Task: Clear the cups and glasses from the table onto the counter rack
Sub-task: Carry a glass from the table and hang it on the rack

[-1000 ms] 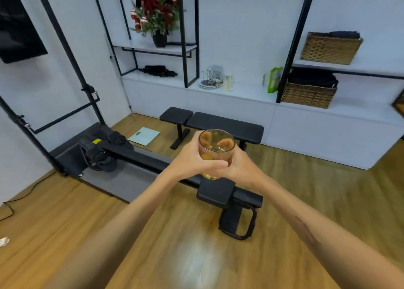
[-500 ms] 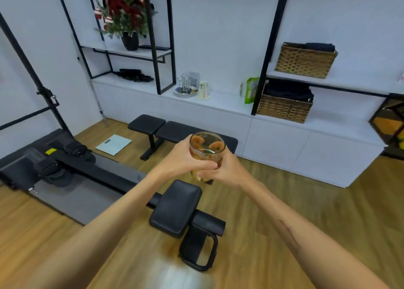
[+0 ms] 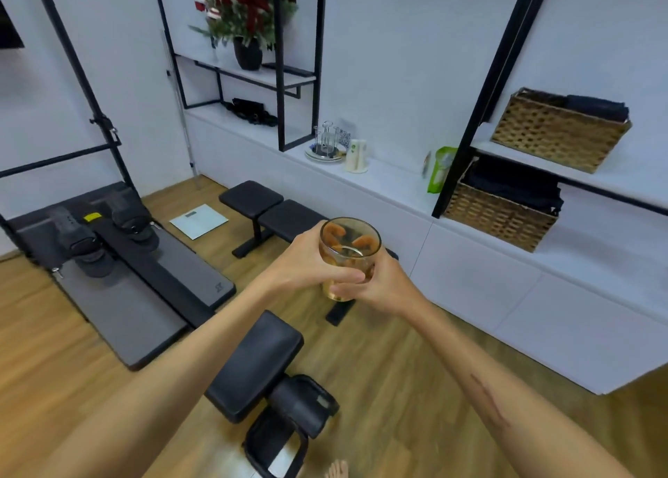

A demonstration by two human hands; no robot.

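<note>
I hold a clear drinking glass (image 3: 350, 249) upright in front of me, out over the wooden floor. My left hand (image 3: 307, 260) wraps its left side and my right hand (image 3: 379, 286) grips it from the right and below. Far ahead, a small metal cup rack (image 3: 326, 141) stands on a round tray on the white counter (image 3: 390, 184). A cream-coloured cup (image 3: 356, 156) stands just right of the rack.
A black padded bench (image 3: 274, 210) stands between me and the counter. A rowing machine (image 3: 119, 260) lies on the floor at left, its black seat (image 3: 253, 365) just below my arms. Wicker baskets (image 3: 502, 210) and a green packet (image 3: 441, 168) sit on the shelves at right.
The view has moved forward and swung right: the counter and rack appear closer and larger. Both hands keep the same hold on the glass.
</note>
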